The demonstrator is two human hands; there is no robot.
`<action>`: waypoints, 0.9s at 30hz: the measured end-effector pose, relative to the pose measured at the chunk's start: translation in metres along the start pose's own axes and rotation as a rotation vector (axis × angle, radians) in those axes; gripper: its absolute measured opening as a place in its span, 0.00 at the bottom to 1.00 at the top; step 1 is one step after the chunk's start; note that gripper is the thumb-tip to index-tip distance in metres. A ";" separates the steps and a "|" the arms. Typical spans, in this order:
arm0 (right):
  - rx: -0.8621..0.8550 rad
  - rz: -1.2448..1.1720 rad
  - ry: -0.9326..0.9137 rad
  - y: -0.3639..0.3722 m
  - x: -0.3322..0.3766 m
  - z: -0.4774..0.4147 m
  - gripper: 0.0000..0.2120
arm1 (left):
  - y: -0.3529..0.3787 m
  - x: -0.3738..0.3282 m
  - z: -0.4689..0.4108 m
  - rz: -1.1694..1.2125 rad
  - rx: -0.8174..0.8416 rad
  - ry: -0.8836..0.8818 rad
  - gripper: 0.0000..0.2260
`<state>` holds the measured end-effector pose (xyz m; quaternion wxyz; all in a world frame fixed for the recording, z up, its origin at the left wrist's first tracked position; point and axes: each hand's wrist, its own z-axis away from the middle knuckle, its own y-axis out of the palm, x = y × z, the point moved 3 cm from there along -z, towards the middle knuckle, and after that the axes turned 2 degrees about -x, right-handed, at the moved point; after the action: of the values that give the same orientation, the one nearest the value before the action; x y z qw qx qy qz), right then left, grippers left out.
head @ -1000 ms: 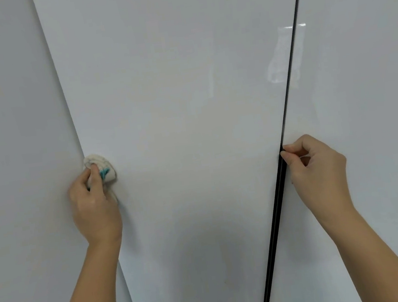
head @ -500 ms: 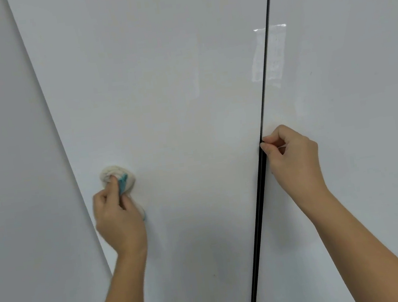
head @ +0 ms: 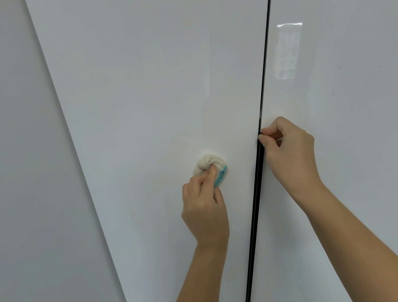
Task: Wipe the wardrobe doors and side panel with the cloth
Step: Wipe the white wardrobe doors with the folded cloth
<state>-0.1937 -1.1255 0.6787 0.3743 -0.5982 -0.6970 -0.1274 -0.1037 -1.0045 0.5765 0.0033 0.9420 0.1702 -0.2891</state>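
Two glossy white wardrobe doors fill the view: the left door [head: 149, 86] and the right door [head: 367, 128], parted by a narrow dark gap [head: 264, 96]. My left hand [head: 204, 206] presses a bunched cream cloth with a teal edge [head: 210, 165] flat against the left door, right of its middle and a short way from the gap. My right hand [head: 289, 154] has its fingers curled and its fingertips pinch the edge of the right door at the gap. The cloth's lower part is hidden under my fingers.
A plain white side panel or wall [head: 19, 174] runs down the left, meeting the left door along a slanted edge. A bright window reflection [head: 287, 53] shows on the right door near the gap.
My left hand has swept the cloth rightward across the left door, from its left edge to near the gap. My right hand has kept its hold on the right door's edge.
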 end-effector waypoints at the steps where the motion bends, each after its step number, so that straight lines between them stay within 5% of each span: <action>1: -0.003 0.003 -0.007 0.000 0.000 0.000 0.05 | 0.001 -0.003 0.001 -0.003 0.006 0.008 0.22; 13: -0.036 0.003 -0.051 0.001 -0.002 0.002 0.06 | 0.017 -0.031 0.024 -0.022 0.030 0.268 0.16; 20: -0.026 -0.001 -0.028 0.000 -0.003 0.000 0.06 | 0.017 -0.009 0.021 -0.087 0.077 0.618 0.11; 27: -0.024 0.026 -0.001 -0.001 -0.005 0.001 0.05 | -0.004 0.045 0.015 -0.127 0.314 0.899 0.09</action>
<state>-0.1944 -1.1287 0.6755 0.3685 -0.6115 -0.6880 -0.1305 -0.0789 -0.9879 0.5398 -0.2308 0.9505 0.1664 0.1250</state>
